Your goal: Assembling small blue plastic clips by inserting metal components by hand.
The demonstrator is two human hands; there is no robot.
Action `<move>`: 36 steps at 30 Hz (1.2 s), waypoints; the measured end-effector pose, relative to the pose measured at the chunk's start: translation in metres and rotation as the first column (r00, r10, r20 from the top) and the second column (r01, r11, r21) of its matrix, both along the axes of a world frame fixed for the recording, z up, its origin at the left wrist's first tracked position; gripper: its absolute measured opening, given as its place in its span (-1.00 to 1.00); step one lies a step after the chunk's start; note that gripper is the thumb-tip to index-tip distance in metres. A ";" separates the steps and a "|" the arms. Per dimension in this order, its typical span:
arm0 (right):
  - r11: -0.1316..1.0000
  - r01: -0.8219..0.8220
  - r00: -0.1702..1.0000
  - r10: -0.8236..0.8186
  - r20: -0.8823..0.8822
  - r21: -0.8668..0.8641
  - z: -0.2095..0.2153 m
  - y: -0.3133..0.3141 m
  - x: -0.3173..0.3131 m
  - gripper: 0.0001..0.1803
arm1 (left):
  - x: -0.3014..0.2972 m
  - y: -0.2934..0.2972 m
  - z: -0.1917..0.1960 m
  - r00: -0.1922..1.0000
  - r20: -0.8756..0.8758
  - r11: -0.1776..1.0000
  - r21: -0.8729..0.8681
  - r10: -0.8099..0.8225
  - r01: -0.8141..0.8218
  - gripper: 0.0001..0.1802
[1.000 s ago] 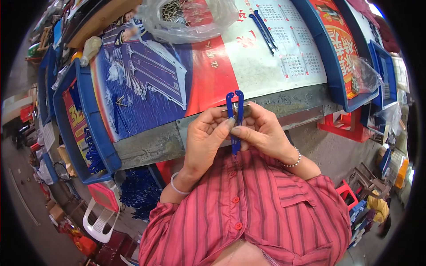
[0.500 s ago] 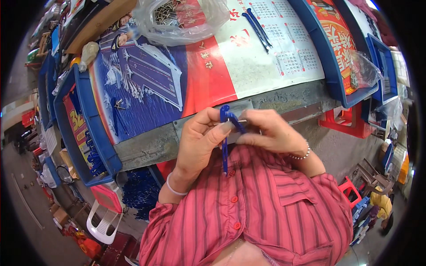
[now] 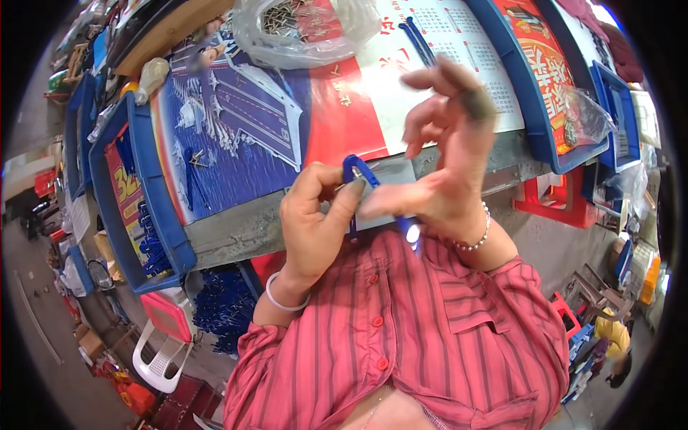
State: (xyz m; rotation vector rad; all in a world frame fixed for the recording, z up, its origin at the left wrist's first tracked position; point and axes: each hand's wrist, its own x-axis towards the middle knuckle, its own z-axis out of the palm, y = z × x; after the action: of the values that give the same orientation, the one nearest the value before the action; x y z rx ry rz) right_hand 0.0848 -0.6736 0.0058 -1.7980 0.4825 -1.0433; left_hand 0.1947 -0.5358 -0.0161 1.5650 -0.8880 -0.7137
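Note:
My left hand (image 3: 314, 215) pinches a slim, hinged blue plastic piece (image 3: 363, 170) near its upper end, in front of the table edge. Two blue arms spread downward from the joint, one partly behind my fingers. A small metal pin shows by the joint at my left thumb. My right hand (image 3: 453, 161) is raised beside it, fingers apart and blurred, its thumb stretched across in front of the piece. Whether that thumb touches it I cannot tell. Another blue strip (image 3: 190, 179) with metal pins lies on the poster at the left. Further blue strips (image 3: 420, 41) lie on the calendar sheet.
A clear bag (image 3: 315, 56) of metal pins (image 3: 283, 18) sits at the table's back. Blue trays (image 3: 168, 236) stand at the left, holding blue strips, and at the right (image 3: 534, 125). Below the table edge is a heap of blue pieces (image 3: 228, 304). A red stool (image 3: 555, 204) stands at the right.
My right hand has come off the blue piece, lifting up and to the right with fingers spreading. My left hand keeps its pinch; the piece's arms now stand wider apart.

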 end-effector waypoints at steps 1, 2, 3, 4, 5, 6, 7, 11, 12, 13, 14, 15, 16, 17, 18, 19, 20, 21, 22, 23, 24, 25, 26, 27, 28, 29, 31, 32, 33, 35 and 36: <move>0.996 -0.082 0.993 0.080 -0.090 -0.016 -0.005 0.006 -0.001 0.35 | 0.000 0.003 0.000 1.000 0.002 1.000 0.004 0.003 -0.003 -0.89; 0.989 -0.139 0.975 0.145 -0.167 0.051 -0.006 0.014 -0.002 0.23 | -0.001 0.005 0.000 0.979 -0.193 0.995 -0.063 0.061 -0.075 -0.90; 0.984 -0.160 0.939 0.176 -0.295 0.079 -0.008 0.022 -0.004 0.17 | -0.002 0.007 -0.001 0.918 -0.383 0.981 -0.116 0.102 -0.158 -0.90; 0.966 -0.205 0.905 0.249 -0.345 0.158 -0.010 0.027 -0.006 -0.04 | -0.001 0.008 -0.002 0.903 -0.414 0.977 -0.115 0.115 -0.178 -0.91; 0.963 -0.216 0.903 0.259 -0.344 0.160 -0.015 0.030 -0.008 -0.04 | -0.001 0.010 -0.002 0.902 -0.412 0.976 -0.113 0.126 -0.188 -0.91; 0.925 -0.299 0.846 0.371 -0.384 0.236 -0.021 0.032 -0.013 -0.09 | -0.001 0.010 -0.002 0.872 -0.483 0.981 -0.119 0.077 -0.153 -0.91; 0.874 -0.372 0.775 0.478 -0.413 0.314 -0.029 0.035 -0.015 -0.14 | -0.001 0.011 -0.002 0.835 -0.550 0.985 -0.129 0.028 -0.118 -0.91; 0.585 -0.217 0.911 0.409 -0.053 0.782 -0.022 0.042 -0.014 -0.50 | -0.005 0.011 0.000 0.758 -0.650 0.985 -0.160 -0.054 -0.067 -0.90; 0.553 -0.259 0.915 0.402 0.019 0.792 -0.025 0.038 -0.017 -0.61 | -0.004 0.009 0.005 0.736 -0.672 0.986 -0.159 -0.076 -0.043 -0.89; 0.553 -0.259 0.914 0.404 0.017 0.792 -0.025 0.035 -0.018 -0.61 | -0.005 0.009 0.002 0.735 -0.674 0.986 -0.159 -0.075 -0.046 -0.89; 0.507 -0.278 0.916 0.397 0.066 0.816 -0.023 0.032 -0.020 -0.62 | -0.006 0.011 -0.002 0.741 -0.669 0.993 -0.115 -0.061 -0.022 -0.89; 0.461 -0.298 0.916 0.385 0.114 0.836 -0.022 0.030 -0.020 -0.63 | -0.007 0.012 -0.004 0.747 -0.663 0.998 -0.069 -0.047 0.002 -0.89; 0.469 -0.307 0.912 0.393 0.116 0.828 -0.022 0.029 -0.020 -0.65 | -0.008 0.012 -0.002 0.699 -0.713 0.998 -0.050 -0.053 0.024 -0.88; 0.469 -0.303 0.914 0.390 0.113 0.830 -0.022 0.027 -0.018 -0.65 | -0.008 0.012 -0.004 0.697 -0.715 0.998 -0.050 -0.054 0.027 -0.88; 0.547 -0.290 0.918 0.392 0.066 0.785 -0.023 0.024 -0.017 -0.70 | -0.009 0.012 -0.005 0.700 -0.710 0.997 -0.032 -0.069 0.067 -0.87; 0.621 -0.278 0.921 0.390 0.019 0.733 -0.024 0.022 -0.015 -0.75 | -0.009 0.011 -0.007 0.704 -0.705 0.994 -0.014 -0.085 0.106 -0.86; 0.620 -0.270 0.907 0.420 -0.021 0.737 -0.024 0.019 -0.016 -0.79 | -0.009 0.011 -0.010 0.701 -0.708 0.994 -0.014 -0.086 0.108 -0.86; 0.620 -0.267 0.908 0.419 -0.024 0.737 -0.025 0.018 -0.016 -0.79 | -0.008 0.011 -0.013 0.717 -0.690 0.992 -0.012 -0.097 0.122 -0.84; 0.649 -0.251 0.902 0.425 -0.069 0.718 -0.026 0.018 -0.015 -0.78 | -0.008 0.012 -0.014 0.732 -0.672 0.991 -0.011 -0.108 0.136 -0.83; 0.677 -0.236 0.896 0.429 -0.113 0.697 -0.027 0.018 -0.015 -0.77 | -0.007 0.012 -0.013 0.732 -0.673 0.991 -0.011 -0.109 0.137 -0.83; 0.677 -0.236 0.896 0.430 -0.114 0.697 -0.029 0.019 -0.015 -0.77 | -0.006 0.013 -0.012 0.722 -0.683 0.982 0.034 -0.111 0.184 -0.81; 0.677 -0.191 0.911 0.392 -0.129 0.710 -0.031 0.020 -0.016 -0.78 | -0.004 0.014 -0.011 0.712 -0.694 0.970 0.079 -0.112 0.230 -0.79; 0.675 -0.149 0.923 0.357 -0.143 0.723 -0.032 0.021 -0.015 -0.79 | 0.000 0.016 -0.011 0.714 -0.692 0.971 0.080 -0.109 0.226 -0.79; 0.674 -0.153 0.922 0.361 -0.140 0.723 -0.032 0.021 -0.017 -0.79 | 0.006 0.019 -0.011 0.744 -0.654 0.949 0.127 -0.137 0.287 -0.78; 0.662 -0.163 0.882 0.430 -0.192 0.732 -0.031 0.019 -0.021 -0.79 | 0.010 0.020 -0.012 0.771 -0.615 0.922 0.178 -0.167 0.343 -0.77; 0.649 -0.169 0.836 0.493 -0.241 0.742 -0.030 0.019 -0.025 -0.80 | 0.011 0.020 -0.012 0.772 -0.614 0.922 0.181 -0.165 0.341 -0.77; 0.666 -0.155 0.822 0.496 -0.278 0.729 -0.039 0.019 -0.032 -0.81 | 0.015 0.019 -0.014 0.944 -0.252 0.879 0.371 -0.215 0.299 -0.69; 0.814 -0.221 0.792 0.471 -0.388 0.537 -0.047 0.019 -0.037 -0.81 | 0.013 0.018 -0.019 0.945 -0.251 0.880 0.374 -0.208 0.293 -0.69; 0.904 -0.292 0.767 0.416 -0.488 0.312 -0.052 0.019 -0.040 -0.81 | 0.010 0.017 -0.028 0.958 -0.046 0.910 0.304 -0.282 0.282 -0.71; 0.933 -0.314 0.742 0.356 -0.568 0.174 -0.052 0.018 -0.043 -0.79 | 0.004 0.014 -0.041 0.931 0.161 0.930 0.232 -0.327 0.286 -0.72; 0.946 -0.323 0.734 0.265 -0.626 0.021 -0.053 0.018 -0.043 -0.77 | 0.001 0.013 -0.045 0.890 0.293 0.923 0.271 -0.349 0.273 -0.74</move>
State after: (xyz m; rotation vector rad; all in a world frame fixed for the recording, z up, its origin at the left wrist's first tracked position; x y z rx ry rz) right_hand 0.0421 -0.6554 -0.0471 -2.2066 0.5199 -0.2204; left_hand 0.1956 -0.5226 -0.0607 1.7985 -1.3780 -0.8085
